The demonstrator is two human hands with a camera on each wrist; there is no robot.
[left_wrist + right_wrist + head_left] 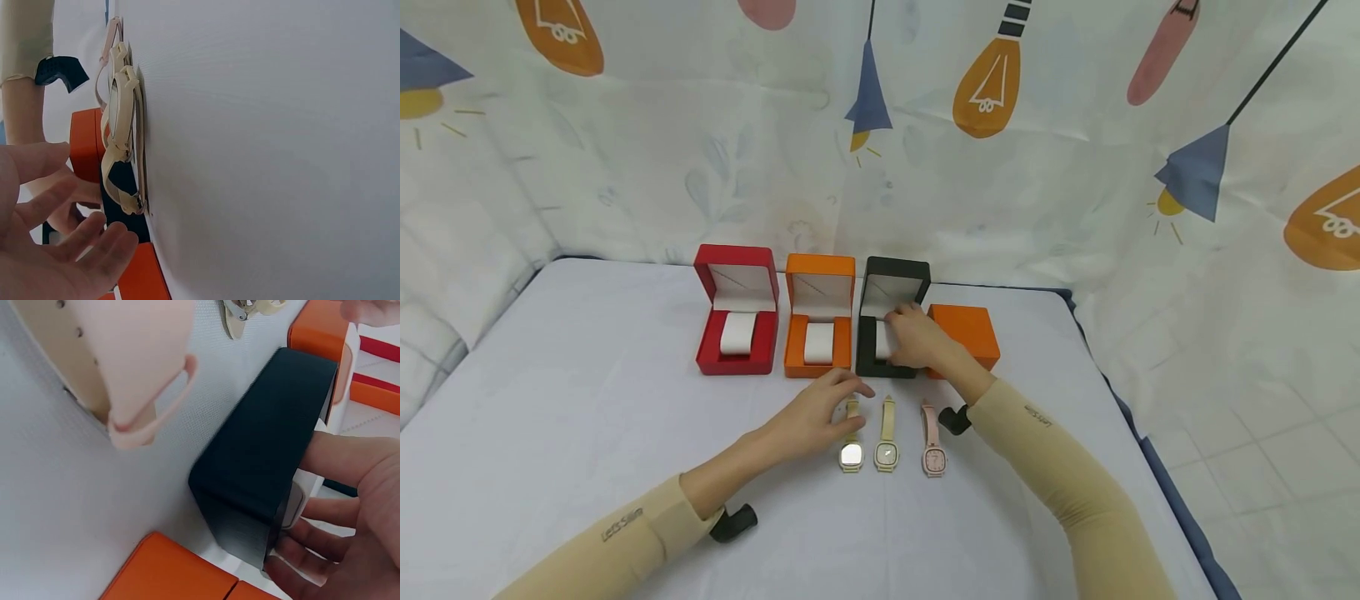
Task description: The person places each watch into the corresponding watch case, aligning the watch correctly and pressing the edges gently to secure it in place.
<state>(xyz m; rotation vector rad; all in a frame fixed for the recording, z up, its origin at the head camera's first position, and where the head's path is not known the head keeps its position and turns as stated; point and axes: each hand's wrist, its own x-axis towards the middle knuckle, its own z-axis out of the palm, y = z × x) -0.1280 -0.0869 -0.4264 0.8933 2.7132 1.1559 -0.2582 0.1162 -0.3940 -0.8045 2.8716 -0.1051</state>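
My right hand point(921, 340) reaches into the open dark green watch box point(897, 267). Its thumb and fingers pinch the white cushion point(883, 340) inside, from two sides in the right wrist view. Over the watches hovers my left hand point(812, 419), fingers apart and loosely bent, holding nothing. Nearest to it lies a watch with a cream strap point(852, 456); beside that is a second cream-strapped watch point(886, 455). Farther right, a pink watch point(934, 461) rests below the right wrist. Part of the green box is hidden behind the right hand.
An open red box point(702, 358) and an open orange box point(793, 358), each with a white cushion, stand left of the green one. Right of it is a closed orange box point(973, 329), partly behind the right forearm. A patterned curtain point(760, 167) hangs behind the white-covered table point(587, 400).
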